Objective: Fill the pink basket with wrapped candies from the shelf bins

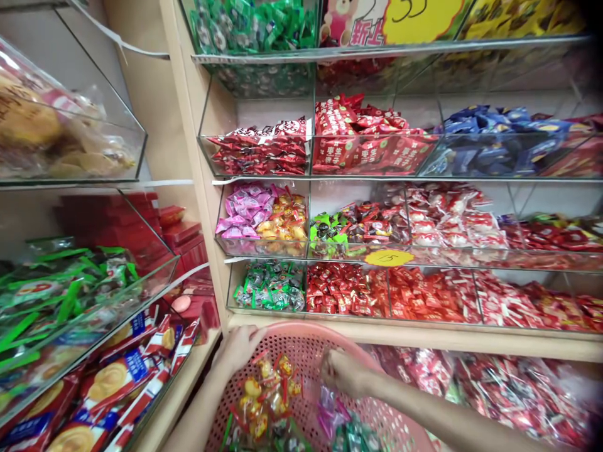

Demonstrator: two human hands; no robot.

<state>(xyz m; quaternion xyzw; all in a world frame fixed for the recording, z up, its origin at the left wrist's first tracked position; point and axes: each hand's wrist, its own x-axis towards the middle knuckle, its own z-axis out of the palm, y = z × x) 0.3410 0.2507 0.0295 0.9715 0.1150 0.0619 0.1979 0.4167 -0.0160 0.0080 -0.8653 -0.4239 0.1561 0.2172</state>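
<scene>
A pink perforated plastic basket [292, 329] is tilted toward me below the shelves. My left hand [239, 346] grips its left rim, with the fingers over the edge. Inside, near the far right wall, hangs my right hand [343, 372] with its fingers curled in; whatever they hold is blurred and hidden. Just under it are purple-wrapped candies [331, 411]. Yellow candies in clear wrappers [264, 395] lie at the basket's left, with green-wrapped candies [287, 434] below them and dark green ones [358, 434] at the lower right.
Ahead, clear-fronted shelf bins hold purple candies [245, 210], green candies [271, 285] and red candies [342, 289]. A yellow price tag [389, 257] is on a shelf edge. To the left, bins hold packaged biscuits [113, 383] and green packets [56, 282].
</scene>
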